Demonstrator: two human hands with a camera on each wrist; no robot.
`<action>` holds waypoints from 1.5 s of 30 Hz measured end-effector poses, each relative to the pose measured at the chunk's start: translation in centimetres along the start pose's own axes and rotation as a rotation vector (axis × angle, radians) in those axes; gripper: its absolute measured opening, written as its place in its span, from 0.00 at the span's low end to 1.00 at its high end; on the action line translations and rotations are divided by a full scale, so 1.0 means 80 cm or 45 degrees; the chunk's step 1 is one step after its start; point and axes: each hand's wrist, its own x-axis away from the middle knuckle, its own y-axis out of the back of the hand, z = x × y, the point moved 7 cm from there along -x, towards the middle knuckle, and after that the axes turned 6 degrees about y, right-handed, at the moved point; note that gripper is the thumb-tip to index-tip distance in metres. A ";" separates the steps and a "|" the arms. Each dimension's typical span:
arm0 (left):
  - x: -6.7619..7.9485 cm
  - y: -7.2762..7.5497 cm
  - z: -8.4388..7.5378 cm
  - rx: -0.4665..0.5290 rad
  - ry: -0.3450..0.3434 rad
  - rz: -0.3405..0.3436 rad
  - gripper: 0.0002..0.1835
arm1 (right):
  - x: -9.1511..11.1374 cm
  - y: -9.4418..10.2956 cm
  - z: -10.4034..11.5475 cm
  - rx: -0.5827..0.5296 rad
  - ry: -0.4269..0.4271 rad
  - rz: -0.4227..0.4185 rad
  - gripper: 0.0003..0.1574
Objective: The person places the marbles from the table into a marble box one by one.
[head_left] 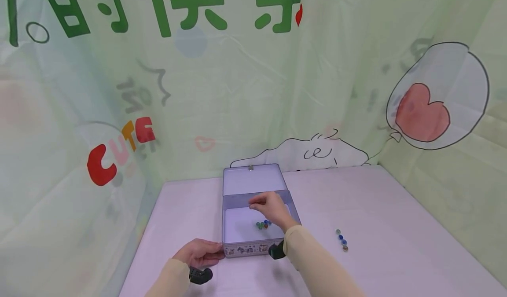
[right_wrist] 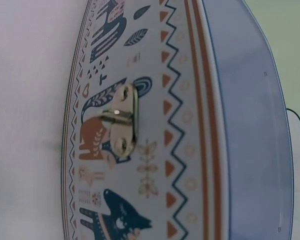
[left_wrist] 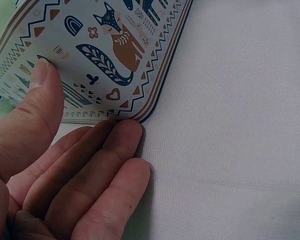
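Note:
An open lidded tin box (head_left: 243,247), its sides printed with foxes and zigzags, stands on the table. Inside it lie several glass marbles (head_left: 260,225), green, blue and brownish. My left hand (head_left: 202,252) rests at the front left corner of the tin, fingers fairly straight; its fingertips touch the bottom edge in the left wrist view. Over the inside of the tin hovers my right hand (head_left: 272,208), thumb and fingers close together. Whether anything is between those fingertips is too small to tell. The right wrist view shows the front wall's metal clasp (right_wrist: 124,120).
Several marbles (head_left: 341,237) lie in a row on the table right of the tin. The tin's lid (head_left: 253,180) leans back behind it. A pale cloth (head_left: 376,200) covers the table, and printed curtains (head_left: 245,94) enclose the back and sides.

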 end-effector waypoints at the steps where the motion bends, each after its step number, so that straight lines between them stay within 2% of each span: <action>1: 0.000 -0.001 0.000 0.000 -0.002 0.005 0.14 | 0.000 0.000 0.000 -0.005 0.001 0.004 0.06; 13: -0.002 0.001 0.002 0.005 0.005 0.021 0.13 | 0.002 0.004 -0.001 -0.009 0.007 -0.021 0.07; 20: -0.002 -0.002 0.003 0.009 0.019 0.038 0.15 | 0.011 0.030 -0.016 -0.047 -0.016 -0.074 0.09; 24: -0.004 -0.002 0.006 0.010 0.024 0.041 0.16 | 0.021 0.063 -0.039 -0.033 -0.084 -0.131 0.09; 29: -0.006 -0.002 0.006 0.010 0.021 0.043 0.16 | 0.045 0.127 -0.083 0.011 -0.122 -0.200 0.11; 34: -0.002 -0.002 0.004 0.012 0.019 0.038 0.15 | 0.085 0.196 -0.134 0.109 -0.186 -0.228 0.15; 37: -0.001 -0.002 0.003 0.009 0.014 0.034 0.14 | 0.111 0.229 -0.160 0.172 -0.233 -0.245 0.17; 41: 0.000 -0.002 0.003 0.013 0.022 0.027 0.13 | 0.137 0.252 -0.186 0.233 -0.259 -0.255 0.18; 45: 0.000 -0.004 0.004 0.016 0.033 0.027 0.14 | 0.151 0.255 -0.209 0.250 -0.289 -0.234 0.18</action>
